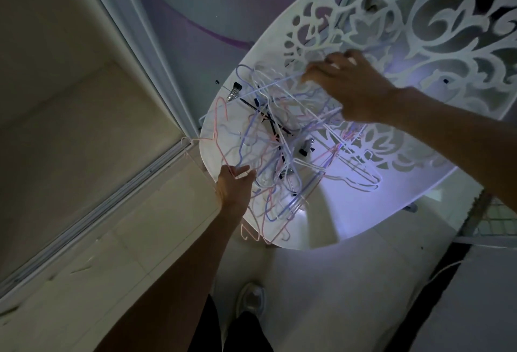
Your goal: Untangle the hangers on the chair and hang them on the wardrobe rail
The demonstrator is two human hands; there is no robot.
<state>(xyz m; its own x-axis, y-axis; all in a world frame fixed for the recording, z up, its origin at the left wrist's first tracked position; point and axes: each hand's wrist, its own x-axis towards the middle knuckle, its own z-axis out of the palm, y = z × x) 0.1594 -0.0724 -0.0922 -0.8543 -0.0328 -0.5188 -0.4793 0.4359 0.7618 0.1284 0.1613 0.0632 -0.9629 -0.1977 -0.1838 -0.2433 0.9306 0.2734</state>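
— Pinching is seen at the right hand [355, 86]: a pale hanger wire is caught in its grip at the far side of the tangle of hangers [282, 150].

— And the left hand [235, 184]?

— Its grip is spread, touching a pink hanger [221, 139] at the near edge. The heap lies on the white chair [363, 212]; it is best steadied there while one hanger is lifted slowly.

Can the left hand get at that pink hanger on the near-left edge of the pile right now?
Probably yes. The left hand is already at the pink hanger, which lies on the outside of the pile; its other end may be snagged.
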